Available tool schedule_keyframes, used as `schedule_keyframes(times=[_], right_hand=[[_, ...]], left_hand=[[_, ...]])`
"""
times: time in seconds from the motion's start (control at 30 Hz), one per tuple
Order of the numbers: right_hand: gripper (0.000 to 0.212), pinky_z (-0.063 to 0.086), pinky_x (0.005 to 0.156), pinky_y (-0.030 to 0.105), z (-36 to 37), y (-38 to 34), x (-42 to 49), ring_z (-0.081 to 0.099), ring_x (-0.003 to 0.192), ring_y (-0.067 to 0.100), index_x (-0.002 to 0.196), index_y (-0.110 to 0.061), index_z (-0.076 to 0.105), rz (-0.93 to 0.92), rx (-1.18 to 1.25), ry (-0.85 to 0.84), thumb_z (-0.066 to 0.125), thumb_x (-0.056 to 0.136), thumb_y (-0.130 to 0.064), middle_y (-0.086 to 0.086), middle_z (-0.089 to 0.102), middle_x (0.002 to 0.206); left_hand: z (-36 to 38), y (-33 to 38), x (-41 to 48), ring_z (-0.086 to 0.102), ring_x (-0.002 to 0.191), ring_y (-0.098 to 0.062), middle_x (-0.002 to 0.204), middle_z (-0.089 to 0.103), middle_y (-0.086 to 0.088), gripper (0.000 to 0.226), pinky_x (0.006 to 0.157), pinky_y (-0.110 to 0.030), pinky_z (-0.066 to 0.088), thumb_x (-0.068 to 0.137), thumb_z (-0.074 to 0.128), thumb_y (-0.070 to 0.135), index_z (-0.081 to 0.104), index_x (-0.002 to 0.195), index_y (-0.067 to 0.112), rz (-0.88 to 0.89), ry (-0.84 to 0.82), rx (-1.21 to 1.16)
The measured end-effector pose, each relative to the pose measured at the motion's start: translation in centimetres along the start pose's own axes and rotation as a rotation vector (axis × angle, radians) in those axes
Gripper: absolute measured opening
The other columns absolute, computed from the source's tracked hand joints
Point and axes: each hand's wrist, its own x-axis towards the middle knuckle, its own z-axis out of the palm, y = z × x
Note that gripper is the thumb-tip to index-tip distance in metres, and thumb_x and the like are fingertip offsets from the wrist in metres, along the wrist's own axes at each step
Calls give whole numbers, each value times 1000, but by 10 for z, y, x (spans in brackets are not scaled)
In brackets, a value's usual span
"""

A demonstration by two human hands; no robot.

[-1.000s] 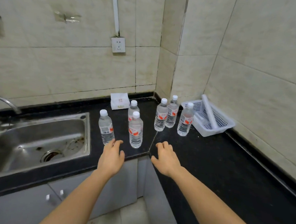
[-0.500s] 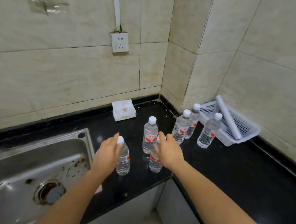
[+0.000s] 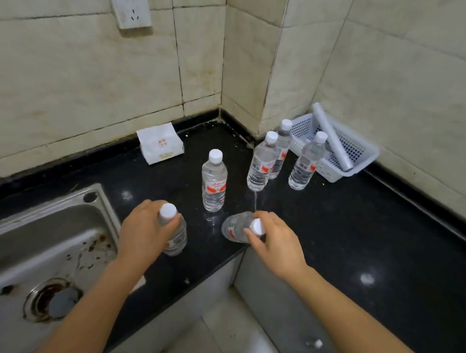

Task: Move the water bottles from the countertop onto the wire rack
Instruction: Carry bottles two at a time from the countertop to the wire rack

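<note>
On the black polished countertop (image 3: 345, 237), at its front edge beside the stainless steel sink (image 3: 44, 246), your left hand (image 3: 143, 236) is wrapped around the upper body of a clear plastic water bottle with a white cap (image 3: 175, 234). That bottle stands roughly upright, its long axis vertical, cap towards the camera. Your fingers are closed on it from the left side.

Your right hand (image 3: 274, 241) grips a second clear capped bottle (image 3: 237, 227) at the neck, fingertips pinched around the white cap. This one is tilted: its cap leans towards you and its base points away and to the left. Whether the base touches the counter cannot be told.

Count of bottles: six in all. Two are in your hands. One (image 3: 214, 180) stands upright and alone at mid-counter, its red label facing you. Three more stand upright near the corner: a front one (image 3: 262, 164), one just behind and touching it in the view (image 3: 281, 146), and one to the right (image 3: 306, 161), just beside a white perforated plastic basket (image 3: 364, 154).

One pale grey roll (image 3: 331, 136) lies slanted in the basket, its upper end resting over the rim towards the wall. One white paper packet with red print (image 3: 160, 143) sits against the tiled wall. One white wall socket (image 3: 129, 5) is mounted above it.
</note>
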Motion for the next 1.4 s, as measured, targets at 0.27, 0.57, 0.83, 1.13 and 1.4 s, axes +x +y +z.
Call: schedule_keyframes(times=[0.27,0.57,0.83,1.13,1.4], right_hand=[[19,49,66,33,-57,30,-43,60,75,18,87,-22,59,299,179,2,73,76,-30,-4,65,82],[12,49,61,32,-187,97,-207,59,68,7,76,-25,62,454,135,-62,73,71,-27,-9,64,73],[11,49,61,24,-291,166,-398,60,71,6,81,-21,67,589,113,233,75,74,-24,-9,66,79],[11,43,60,24,-400,201,-587,57,70,5,83,-22,67,803,-19,527,73,75,-26,-11,64,75],[18,39,56,33,-496,209,-725,53,60,12,73,-15,66,997,-194,778,74,73,-31,0,61,64]], left_hand=[[11,50,-37,47,64,-14,67,49,1,17,56,-27,37,77,73,29,67,80,13,283,-123,-6],[61,200,-148,49,62,-11,62,46,3,14,56,-20,34,70,66,42,66,71,28,550,-399,-294],[120,361,-305,55,65,-12,68,55,2,7,62,-29,44,72,73,31,70,77,27,789,-541,-375],[151,519,-468,59,71,-10,74,62,6,10,64,-27,47,72,74,33,72,81,31,1029,-771,-594],[149,655,-599,65,76,-20,78,67,0,6,72,-43,54,72,76,30,73,76,26,1236,-985,-785]])
